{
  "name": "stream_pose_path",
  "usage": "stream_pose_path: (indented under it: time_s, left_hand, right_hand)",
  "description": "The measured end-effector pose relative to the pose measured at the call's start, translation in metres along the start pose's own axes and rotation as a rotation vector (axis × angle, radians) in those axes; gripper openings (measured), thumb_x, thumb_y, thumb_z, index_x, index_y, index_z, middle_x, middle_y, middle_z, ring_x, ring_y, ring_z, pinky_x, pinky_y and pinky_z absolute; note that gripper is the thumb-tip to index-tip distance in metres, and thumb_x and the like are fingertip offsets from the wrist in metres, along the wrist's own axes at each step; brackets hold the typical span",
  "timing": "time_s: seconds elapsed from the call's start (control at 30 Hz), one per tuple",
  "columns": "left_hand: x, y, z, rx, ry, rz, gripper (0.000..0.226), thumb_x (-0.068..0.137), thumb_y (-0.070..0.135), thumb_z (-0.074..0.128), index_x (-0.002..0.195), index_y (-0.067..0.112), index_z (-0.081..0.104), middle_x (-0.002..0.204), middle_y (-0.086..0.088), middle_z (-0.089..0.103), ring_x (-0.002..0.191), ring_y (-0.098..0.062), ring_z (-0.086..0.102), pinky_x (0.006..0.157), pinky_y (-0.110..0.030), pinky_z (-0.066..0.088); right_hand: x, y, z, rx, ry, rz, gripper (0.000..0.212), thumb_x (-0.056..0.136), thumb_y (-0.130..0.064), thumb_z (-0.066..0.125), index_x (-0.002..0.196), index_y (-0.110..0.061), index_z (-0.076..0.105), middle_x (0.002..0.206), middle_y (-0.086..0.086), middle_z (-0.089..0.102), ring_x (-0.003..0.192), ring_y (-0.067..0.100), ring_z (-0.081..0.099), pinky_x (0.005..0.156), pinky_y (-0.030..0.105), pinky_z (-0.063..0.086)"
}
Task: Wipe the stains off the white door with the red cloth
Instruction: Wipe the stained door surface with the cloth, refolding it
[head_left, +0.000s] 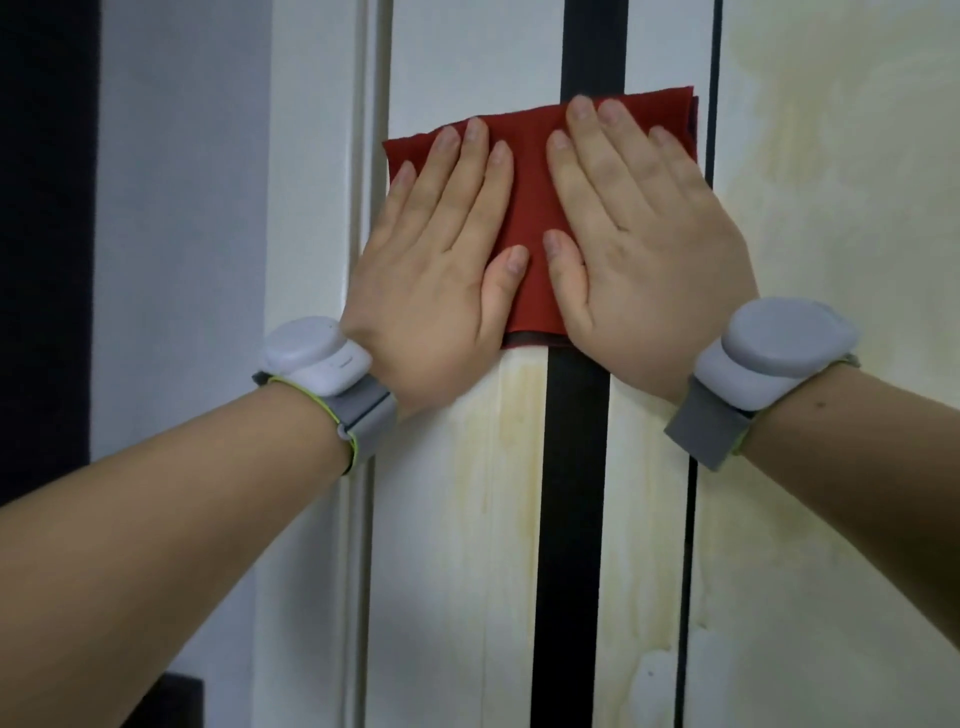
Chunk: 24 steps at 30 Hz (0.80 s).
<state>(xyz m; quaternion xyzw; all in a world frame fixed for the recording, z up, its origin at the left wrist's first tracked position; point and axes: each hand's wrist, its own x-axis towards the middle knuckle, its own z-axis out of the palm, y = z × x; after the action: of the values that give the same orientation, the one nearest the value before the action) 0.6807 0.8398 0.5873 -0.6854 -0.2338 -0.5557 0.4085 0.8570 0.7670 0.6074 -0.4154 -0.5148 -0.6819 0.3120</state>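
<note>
Forearms (156, 519) from 8 and 4 o'clock; left hand (431, 270) and right hand (644, 249) pressing flat on red cloth (530, 171) against white door (457, 597); stains (514, 415) at 6.

The left hand (436, 270) and right hand (644, 260) cover most of the red cloth (530, 208), which hides part of the white door (467, 519) and its black strip (571, 493). The left forearm (156, 545) and right forearm (883, 426) run off the frame; the door is cut off above and below.

Dim, flat indoor light; soft overall blur, slight wide-angle bend at edges, no glare.
</note>
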Motion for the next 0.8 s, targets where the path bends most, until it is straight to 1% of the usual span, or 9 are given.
stream_pose_path:
  time_s: [0.13,0.5,0.57,0.67,0.8]
  left_hand:
    - [-0.013,0.007,0.001,-0.004,0.018,-0.006,0.062,0.110,0.038,0.026,0.162,0.004,0.021,0.170,-0.016,0.019,0.159,-0.031,0.013,0.130,-0.049,0.010]
    - [-0.064,0.036,-0.002,-0.015,0.012,-0.079,0.062,0.109,0.037,0.029,0.160,0.002,0.026,0.169,-0.018,0.021,0.159,-0.032,0.016,0.129,-0.051,0.013]
    - [-0.072,0.041,-0.004,-0.010,-0.002,-0.095,0.062,0.109,0.038,0.029,0.161,0.003,0.025,0.169,-0.018,0.020,0.159,-0.032,0.015,0.130,-0.049,0.012]
    - [-0.087,0.048,-0.008,0.003,-0.060,-0.104,0.064,0.109,0.039,0.027,0.162,0.004,0.020,0.171,-0.017,0.015,0.160,-0.030,0.009,0.130,-0.046,0.006]
    - [-0.104,0.058,-0.008,0.013,-0.087,-0.118,0.065,0.108,0.040,0.028,0.162,0.004,0.018,0.171,-0.016,0.013,0.160,-0.030,0.008,0.130,-0.045,0.005]
  right_hand:
    - [-0.011,-0.004,-0.003,0.008,-0.033,-0.012,0.059,0.107,-0.036,0.024,0.157,-0.004,0.029,0.165,0.016,0.026,0.154,0.031,0.023,0.126,0.046,0.017]
    - [-0.052,-0.017,-0.020,0.095,-0.097,-0.080,0.059,0.107,-0.034,0.025,0.157,-0.002,0.027,0.166,0.017,0.024,0.155,0.031,0.020,0.125,0.049,0.018]
    - [-0.059,-0.019,-0.022,0.120,-0.106,-0.091,0.059,0.107,-0.033,0.026,0.157,-0.002,0.027,0.166,0.017,0.023,0.155,0.032,0.019,0.125,0.049,0.018]
    - [-0.071,-0.022,-0.025,0.137,-0.135,-0.113,0.060,0.107,-0.034,0.024,0.158,-0.002,0.024,0.167,0.017,0.020,0.156,0.032,0.016,0.125,0.049,0.017]
    - [-0.088,-0.027,-0.030,0.147,-0.168,-0.129,0.060,0.107,-0.034,0.024,0.159,-0.002,0.022,0.167,0.017,0.018,0.156,0.032,0.015,0.126,0.049,0.015]
